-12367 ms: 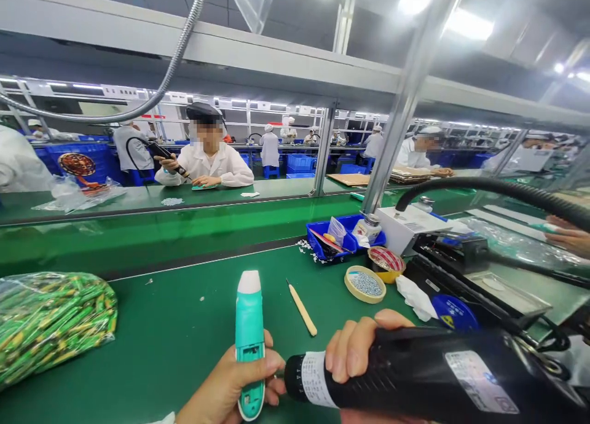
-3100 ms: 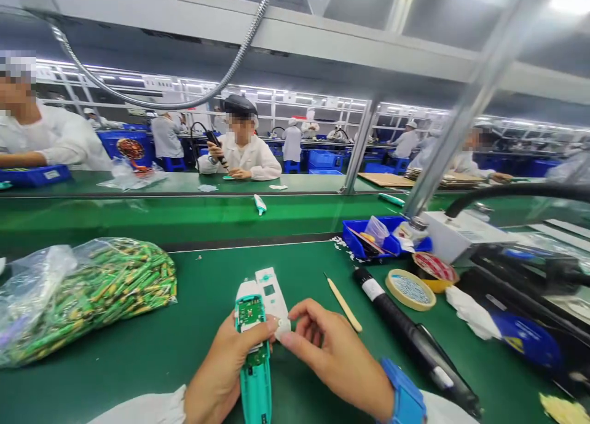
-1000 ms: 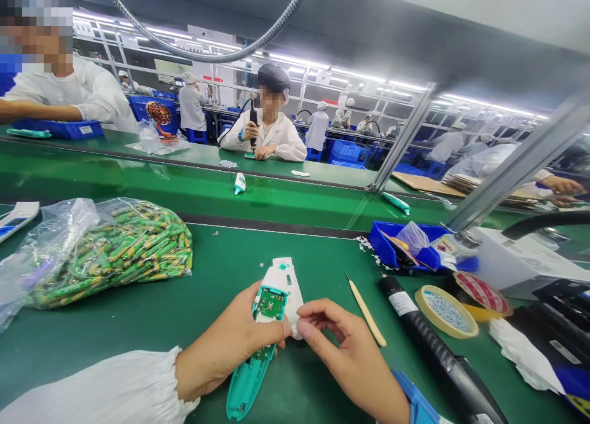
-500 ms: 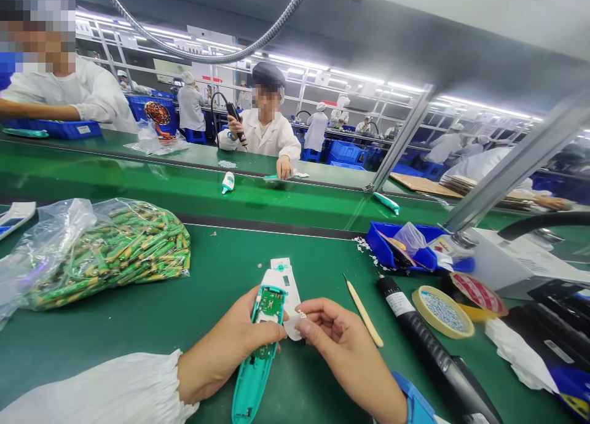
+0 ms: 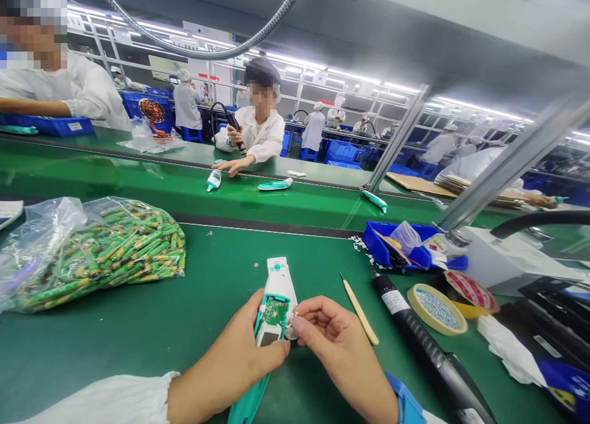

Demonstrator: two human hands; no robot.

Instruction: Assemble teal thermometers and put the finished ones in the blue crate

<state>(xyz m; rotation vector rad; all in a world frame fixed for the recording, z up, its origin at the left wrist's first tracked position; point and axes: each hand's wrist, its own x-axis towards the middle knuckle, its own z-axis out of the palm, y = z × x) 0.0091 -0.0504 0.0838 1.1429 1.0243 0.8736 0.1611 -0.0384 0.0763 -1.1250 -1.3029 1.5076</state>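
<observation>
My left hand (image 5: pixel 230 356) is wrapped round an open teal device housing (image 5: pixel 251 396), its thumb lying across the lower part. Inside the upper end a green circuit board (image 5: pixel 275 311) shows, with a grey display-like rectangle below it. The thumb and index finger of my right hand (image 5: pixel 338 344) pinch a tiny white part (image 5: pixel 295 315) close to the housing's right edge. Behind the housing a long white cover (image 5: pixel 278 267) lies on the green bench, partly hidden by the device and my fingers.
A clear bag of circuit boards (image 5: pixel 120 252) lies left. On the right are a pointed tool (image 5: pixel 360 310), a black electric screwdriver (image 5: pixel 415 344), a dish of screws (image 5: pixel 437 308) and a blue bin (image 5: pixel 387 246). Across the belt (image 5: pixel 184 196) a co-worker (image 5: pixel 258 129) reaches toward a device.
My right fingertips have come closer to the housing with the tiny white part, and the housing has shifted slightly. The co-worker's hand has moved left, leaving a teal device on the belt.
</observation>
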